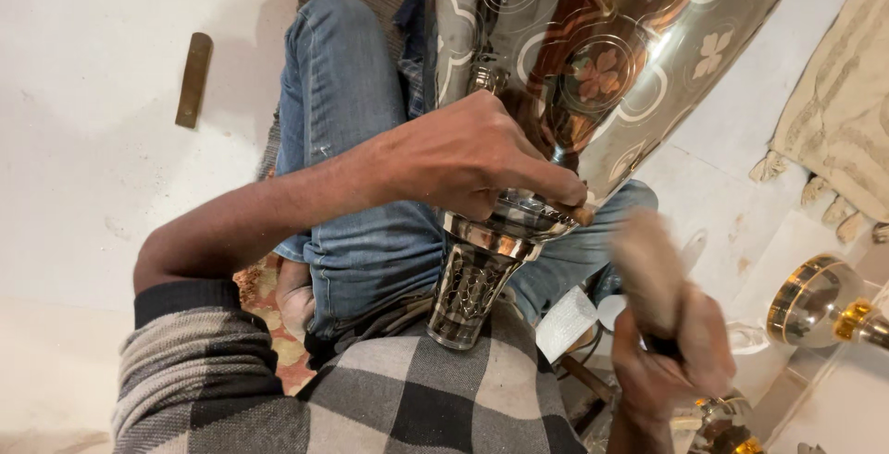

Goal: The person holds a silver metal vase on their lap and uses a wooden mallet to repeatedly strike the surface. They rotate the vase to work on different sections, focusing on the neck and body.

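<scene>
Left hand (472, 162) clamped on large engraved silver metal vessel (593, 56) mid-frame, right hand (671, 348) fisted round blurred wooden mallet (648, 269) lower right

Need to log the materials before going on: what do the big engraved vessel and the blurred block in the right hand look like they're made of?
Large engraved vessel: polished metal, likely silver-toned plate or steel, with mirror reflections and matte-cut floral patterns. Pale block held in the right hand: probably wood, tan and matte, but motion blur leaves it uncertain. The left hand presses a small tool at the vessel's neck.
</scene>
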Demonstrator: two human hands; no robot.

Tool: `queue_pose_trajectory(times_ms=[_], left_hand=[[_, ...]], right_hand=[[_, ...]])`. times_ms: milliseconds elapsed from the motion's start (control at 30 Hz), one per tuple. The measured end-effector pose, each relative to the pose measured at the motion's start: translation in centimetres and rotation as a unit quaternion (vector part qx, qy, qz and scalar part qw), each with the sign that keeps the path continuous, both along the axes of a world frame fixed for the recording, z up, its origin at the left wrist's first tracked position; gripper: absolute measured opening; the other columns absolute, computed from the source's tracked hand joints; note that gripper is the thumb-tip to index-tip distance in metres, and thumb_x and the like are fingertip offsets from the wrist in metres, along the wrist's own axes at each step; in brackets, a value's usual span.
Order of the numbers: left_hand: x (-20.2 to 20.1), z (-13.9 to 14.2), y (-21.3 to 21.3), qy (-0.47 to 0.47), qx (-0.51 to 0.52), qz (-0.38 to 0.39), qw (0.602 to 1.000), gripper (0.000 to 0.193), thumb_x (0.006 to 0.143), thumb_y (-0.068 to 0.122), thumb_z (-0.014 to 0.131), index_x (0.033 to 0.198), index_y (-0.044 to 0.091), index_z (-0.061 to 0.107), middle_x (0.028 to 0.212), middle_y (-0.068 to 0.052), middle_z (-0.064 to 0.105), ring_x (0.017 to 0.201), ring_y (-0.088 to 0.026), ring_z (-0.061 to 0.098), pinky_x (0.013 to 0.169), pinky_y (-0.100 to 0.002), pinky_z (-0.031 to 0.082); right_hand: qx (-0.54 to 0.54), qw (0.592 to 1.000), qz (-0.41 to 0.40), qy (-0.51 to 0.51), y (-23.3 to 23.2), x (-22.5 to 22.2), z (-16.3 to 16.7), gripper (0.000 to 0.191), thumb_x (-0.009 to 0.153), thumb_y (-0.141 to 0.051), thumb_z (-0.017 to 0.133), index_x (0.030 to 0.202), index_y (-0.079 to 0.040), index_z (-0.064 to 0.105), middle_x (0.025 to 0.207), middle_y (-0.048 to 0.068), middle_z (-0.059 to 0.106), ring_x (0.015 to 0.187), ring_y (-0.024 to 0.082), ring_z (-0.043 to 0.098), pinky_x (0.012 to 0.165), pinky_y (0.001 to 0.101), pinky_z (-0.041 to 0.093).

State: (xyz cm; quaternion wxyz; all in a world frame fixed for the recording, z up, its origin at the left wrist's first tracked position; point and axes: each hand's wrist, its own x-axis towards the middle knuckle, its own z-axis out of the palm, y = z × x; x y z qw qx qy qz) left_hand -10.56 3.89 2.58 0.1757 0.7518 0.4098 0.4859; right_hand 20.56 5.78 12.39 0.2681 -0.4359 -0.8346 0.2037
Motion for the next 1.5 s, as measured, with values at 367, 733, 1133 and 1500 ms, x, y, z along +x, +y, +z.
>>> queue_pose_trajectory(times_ms=[367, 733, 1133, 1500], left_hand=[[0.0, -1.6, 0.1, -0.123, 0.029, 0.019, 0.992, 0.048, 0.079, -0.010, 0.065, 0.120, 0.016, 0.065, 0.085, -0.004, 0.075, 0.070, -0.016, 0.073, 0.058, -0.031, 0.058], [6.7, -4.7, -6.8, -0.661, -0.032, 0.223, 0.716, 0.028, 0.102, -0.005, 0.070, 0.127, 0.000, 0.060, 0.103, -0.016, 0.075, 0.091, -0.020, 0.075, 0.084, -0.033, 0.067], [8.5, -2.9, -4.9, -0.583, -0.073, 0.338, 0.735, 0.029, 0.103, -0.008, 0.063, 0.131, -0.002, 0.058, 0.109, -0.017, 0.077, 0.093, -0.022, 0.079, 0.082, -0.031, 0.069], [9.4, -1.9, -4.6, -0.530, -0.048, 0.404, 0.744, 0.031, 0.103, -0.012, 0.059, 0.132, -0.001, 0.057, 0.108, -0.015, 0.077, 0.097, -0.021, 0.079, 0.083, -0.028, 0.069]], right_hand=[[0.064, 0.993, 0.067, -0.069, 1.6, 1.0, -1.7, 0.060, 0.081, 0.011, 0.069, 0.139, 0.007, 0.058, 0.113, 0.023, 0.069, 0.094, 0.026, 0.071, 0.082, 0.0333, 0.059], [-0.507, 0.798, -0.202, 0.257, 2.5, 6.9, -14.1, 0.061, 0.074, 0.016, 0.068, 0.131, 0.001, 0.057, 0.105, 0.013, 0.068, 0.077, 0.021, 0.069, 0.059, 0.0340, 0.060], [-0.346, 0.911, 0.072, 0.213, 6.2, 0.2, -5.2, 0.042, 0.092, 0.004, 0.070, 0.132, 0.005, 0.057, 0.105, 0.016, 0.066, 0.075, 0.020, 0.068, 0.063, 0.0318, 0.060], [0.052, 0.833, 0.414, -0.362, 12.5, -15.3, 6.9, 0.066, 0.085, -0.005, 0.075, 0.147, -0.019, 0.060, 0.108, 0.012, 0.075, 0.070, 0.017, 0.070, 0.049, 0.0306, 0.055]])
